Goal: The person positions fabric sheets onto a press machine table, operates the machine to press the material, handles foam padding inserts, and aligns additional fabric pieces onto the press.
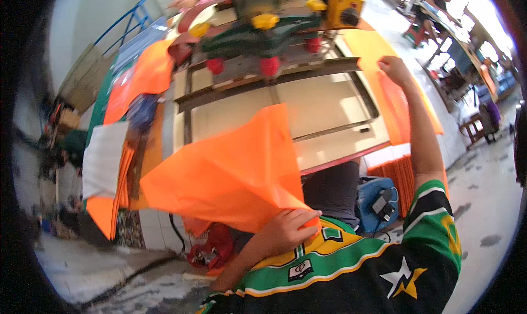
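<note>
My left hand (pixel 288 230) is closed on the near edge of a bright orange plastic sheet (pixel 230 174), close to my body. The sheet hangs slack and creased, with its far corner over the cream board (pixel 335 102) of a press-like machine. Out to the right, my right hand (pixel 394 71) has its fingers curled at the top of another orange sheet (pixel 394 108), which lies along the machine's right side. Dark metal strips (pixel 324 69) form a frame over the board, below the green machine head (pixel 261 36) with its red and yellow knobs.
A yellow box with a dark dial (pixel 345 10) stands beside the machine head. Orange sheets (pixel 145 75) and a white stack (pixel 104 154) lie at the left. A folded orange pile (pixel 399 185) and a blue container (pixel 379 201) sit low right. Another person (pixel 436 9) works farther off.
</note>
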Action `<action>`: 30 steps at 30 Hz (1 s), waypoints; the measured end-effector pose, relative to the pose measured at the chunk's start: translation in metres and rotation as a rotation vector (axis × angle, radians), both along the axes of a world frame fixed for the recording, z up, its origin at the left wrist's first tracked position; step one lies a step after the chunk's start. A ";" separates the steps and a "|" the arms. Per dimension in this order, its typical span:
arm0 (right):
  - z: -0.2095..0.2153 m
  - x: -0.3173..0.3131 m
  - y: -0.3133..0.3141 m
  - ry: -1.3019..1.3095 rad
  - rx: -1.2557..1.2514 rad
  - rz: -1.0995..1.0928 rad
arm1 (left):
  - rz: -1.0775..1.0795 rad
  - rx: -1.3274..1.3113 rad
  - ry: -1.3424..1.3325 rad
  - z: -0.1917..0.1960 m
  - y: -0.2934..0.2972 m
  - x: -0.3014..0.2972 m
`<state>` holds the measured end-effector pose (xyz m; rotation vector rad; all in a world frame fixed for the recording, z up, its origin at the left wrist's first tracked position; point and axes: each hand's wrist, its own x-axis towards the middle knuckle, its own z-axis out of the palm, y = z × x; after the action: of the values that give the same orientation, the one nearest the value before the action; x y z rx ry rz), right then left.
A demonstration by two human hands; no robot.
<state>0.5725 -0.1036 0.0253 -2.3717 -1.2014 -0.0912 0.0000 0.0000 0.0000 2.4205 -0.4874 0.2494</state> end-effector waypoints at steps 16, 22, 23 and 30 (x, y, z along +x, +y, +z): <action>0.016 -0.312 -0.016 1.009 -0.248 0.982 | -0.009 -0.025 -0.037 0.014 -0.016 0.028; -0.004 -0.341 0.000 1.041 -0.243 0.862 | 0.008 -0.103 -0.041 0.017 -0.025 0.032; -0.007 -0.345 -0.001 1.039 -0.238 0.853 | 0.004 -0.106 -0.041 0.018 -0.026 0.033; -0.008 -0.361 -0.008 1.127 -0.076 0.647 | -0.067 -0.113 -0.009 0.032 -0.027 0.033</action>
<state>0.2111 -0.1111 0.0168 -1.4748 -1.2295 1.3033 0.0326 -0.0272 0.0323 2.2894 -0.5430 0.2518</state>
